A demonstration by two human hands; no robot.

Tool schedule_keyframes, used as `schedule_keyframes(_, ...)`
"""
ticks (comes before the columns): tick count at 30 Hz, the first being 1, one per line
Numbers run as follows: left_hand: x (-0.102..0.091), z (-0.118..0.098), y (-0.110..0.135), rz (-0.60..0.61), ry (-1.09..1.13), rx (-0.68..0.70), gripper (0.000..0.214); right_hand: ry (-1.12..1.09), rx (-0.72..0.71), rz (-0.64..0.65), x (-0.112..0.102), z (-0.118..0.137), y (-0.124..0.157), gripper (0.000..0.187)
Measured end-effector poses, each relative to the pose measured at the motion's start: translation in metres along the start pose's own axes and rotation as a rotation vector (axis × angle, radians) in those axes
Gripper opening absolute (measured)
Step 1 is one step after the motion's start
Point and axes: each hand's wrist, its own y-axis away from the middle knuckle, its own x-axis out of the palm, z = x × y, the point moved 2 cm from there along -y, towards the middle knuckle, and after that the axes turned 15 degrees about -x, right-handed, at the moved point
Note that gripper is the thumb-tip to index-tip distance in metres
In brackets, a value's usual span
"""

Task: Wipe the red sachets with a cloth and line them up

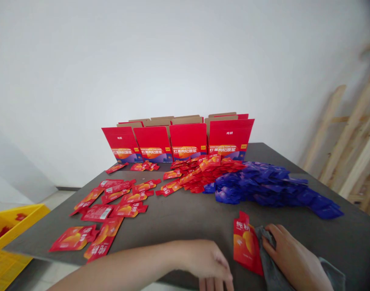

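Right hand [292, 254] is gripping cloth [270, 262] against a pouch [247, 242], perhaps steadying it. Left hand [206, 260] is hanging nearby, its grip hidden.

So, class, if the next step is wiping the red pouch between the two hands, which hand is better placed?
Probably the right hand: it grips the grey cloth at the edge of the red pouch. The left hand, on the pouch's other side, shows no cloth.

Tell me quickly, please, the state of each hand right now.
Left hand: bent downward; whether it holds anything cannot be told.
Right hand: closed on a grey cloth, beside a red sachet.
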Motion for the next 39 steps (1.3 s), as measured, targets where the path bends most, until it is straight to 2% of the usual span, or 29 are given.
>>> schedule_keyframes(1, -0.008, -0.011, 0.003, -0.164, -0.166, 0.066, 0.017, 0.006, -0.003, 0.002, 0.0, 0.0, 0.0, 0.029)
schedule_keyframes(3, -0.026, -0.041, 0.001, -0.582, -0.45, 0.328, 0.018, 0.019, -0.002, 0.003, -0.001, 0.002, -0.001, 0.029)
schedule_keyframes(4, -0.033, -0.056, -0.004, -0.731, -0.595, 0.457, 0.022, 0.022, -0.001, 0.001, -0.001, 0.002, -0.002, 0.028)
schedule_keyframes(5, -0.038, -0.07, -0.012, -0.802, -0.739, 0.548, 0.03, 0.021, -0.002, -0.005, -0.002, 0.003, -0.002, 0.028)
schedule_keyframes(6, -0.042, -0.082, -0.022, -0.804, -0.872, 0.598, 0.038, 0.013, -0.004, -0.012, -0.002, 0.004, -0.002, 0.028)
schedule_keyframes(8, -0.046, -0.102, -0.041, -0.696, -1.083, 0.613, 0.047, -0.022, -0.011, -0.025, -0.003, 0.004, -0.002, 0.028)
schedule_keyframes(10, -0.049, -0.114, -0.052, -0.599, -1.192, 0.558, 0.043, -0.07, -0.016, -0.029, -0.005, 0.001, 0.0, 0.029)
schedule_keyframes(12, -0.053, -0.116, -0.052, -0.607, -1.202, 0.463, 0.029, -0.114, -0.011, -0.02, -0.006, -0.006, 0.004, 0.031)
schedule_keyframes(15, -0.062, -0.098, -0.038, -0.676, -1.076, 0.255, 0.023, -0.142, 0.014, -0.039, -0.013, -0.022, 0.011, 0.032)
schedule_keyframes(18, -0.07, -0.062, -0.022, -0.596, -0.683, 0.091, 0.024, -0.106, 0.016, -0.124, -0.025, -0.023, 0.016, 0.035)
schedule_keyframes(21, -0.07, -0.03, -0.014, -0.467, -0.254, 0.058, 0.017, -0.047, -0.04, -0.172, -0.032, 0.007, 0.007, 0.032)
schedule_keyframes(23, -0.066, -0.02, -0.013, -0.385, -0.108, 0.098, 0.012, -0.01, -0.116, -0.144, -0.029, 0.04, -0.007, 0.025)
schedule_keyframes(26, -0.06, -0.016, -0.015, -0.293, -0.072, 0.148, 0.011, 0.052, -0.258, -0.049, -0.014, 0.083, -0.031, 0.017)
schedule_keyframes(28, -0.06, -0.014, -0.016, -0.266, -0.099, 0.129, 0.009, 0.098, -0.266, -0.007, -0.002, 0.093, -0.041, 0.015)
schedule_keyframes(31, -0.068, -0.006, -0.018, -0.306, -0.091, 0.051, 0.016, 0.135, -0.205, -0.001, 0.006, 0.074, -0.044, 0.015)
schedule_keyframes(34, -0.077, 0.002, -0.022, -0.339, -0.026, 0.035, 0.024, 0.162, -0.128, 0.004, 0.002, 0.034, -0.037, 0.018)
schedule_keyframes(36, -0.08, 0.004, -0.025, -0.307, 0.031, 0.052, 0.024, 0.179, -0.088, 0.011, -0.006, 0.011, -0.032, 0.02)
schedule_keyframes(39, -0.08, 0.004, -0.028, -0.258, 0.096, 0.055, 0.023, 0.185, -0.067, -0.006, -0.016, 0.007, -0.031, 0.022)
